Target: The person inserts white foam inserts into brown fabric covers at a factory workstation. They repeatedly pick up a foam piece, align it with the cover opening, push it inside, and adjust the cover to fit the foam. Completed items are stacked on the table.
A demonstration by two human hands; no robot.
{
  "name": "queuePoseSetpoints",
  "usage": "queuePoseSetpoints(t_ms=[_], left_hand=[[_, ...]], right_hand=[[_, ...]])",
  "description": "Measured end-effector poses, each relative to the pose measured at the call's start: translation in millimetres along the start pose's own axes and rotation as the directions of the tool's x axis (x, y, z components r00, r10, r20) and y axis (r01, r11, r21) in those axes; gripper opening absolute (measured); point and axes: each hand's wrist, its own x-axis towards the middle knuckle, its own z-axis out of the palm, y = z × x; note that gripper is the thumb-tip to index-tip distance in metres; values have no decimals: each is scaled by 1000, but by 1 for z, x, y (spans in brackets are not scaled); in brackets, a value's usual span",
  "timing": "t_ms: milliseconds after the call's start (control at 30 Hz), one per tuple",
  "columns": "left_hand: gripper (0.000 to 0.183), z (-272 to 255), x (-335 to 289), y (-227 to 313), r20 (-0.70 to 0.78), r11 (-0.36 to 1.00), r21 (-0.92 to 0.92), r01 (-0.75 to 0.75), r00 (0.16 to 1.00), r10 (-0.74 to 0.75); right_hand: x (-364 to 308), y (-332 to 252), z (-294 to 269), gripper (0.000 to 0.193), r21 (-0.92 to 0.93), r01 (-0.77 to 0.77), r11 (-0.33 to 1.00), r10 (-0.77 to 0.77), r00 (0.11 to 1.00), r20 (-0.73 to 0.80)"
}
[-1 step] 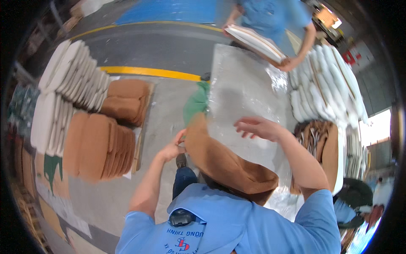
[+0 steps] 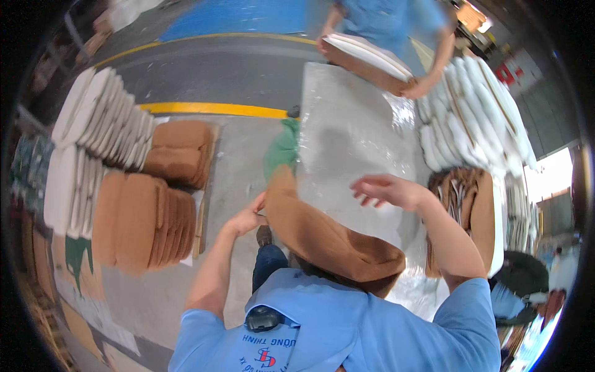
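A brown fabric cushion cover [image 2: 328,239], limp and curved, lies in front of my body across the near end of the plastic-covered table [image 2: 347,124]. My left hand [image 2: 246,218] is closed on the cover's left edge, its fingertips partly hidden by the fabric. Over the table, to the right of the cover, my right hand [image 2: 392,191] hangs with fingers apart and nothing in it. Beyond the cover's far end, a green cloth bundle [image 2: 282,152] hangs at the table's left edge. Across the table, a co-worker's hands hold a white and brown cushion [image 2: 369,62].
Stacked brown cushions [image 2: 139,217] and white pads [image 2: 99,118] stand at left. White cushions [image 2: 468,118] are piled at right, above a heap of brown covers [image 2: 458,211]. A yellow floor line [image 2: 217,110] runs behind.
The co-worker's cushion has tilted, so more of its brown side shows. My right hand has shifted slightly to the right. My left hand stays at the cover's edge.
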Motion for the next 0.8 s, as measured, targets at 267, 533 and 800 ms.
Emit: queuePoseSetpoints(t_ms=[267,533,800], left_hand=[[51,6,46,35,272,892,449,-50,959,-83],[52,-4,76,44,347,977,179,111,922,-168],[50,6,99,53,442,913,405,39,866,-233]], right_hand=[[-159,113,125,45,-40,234,971,-224,846,-483],[-155,89,138,13,-12,365,931,-200,480,-854],[-167,94,193,28,70,218,973,11,263,-965]])
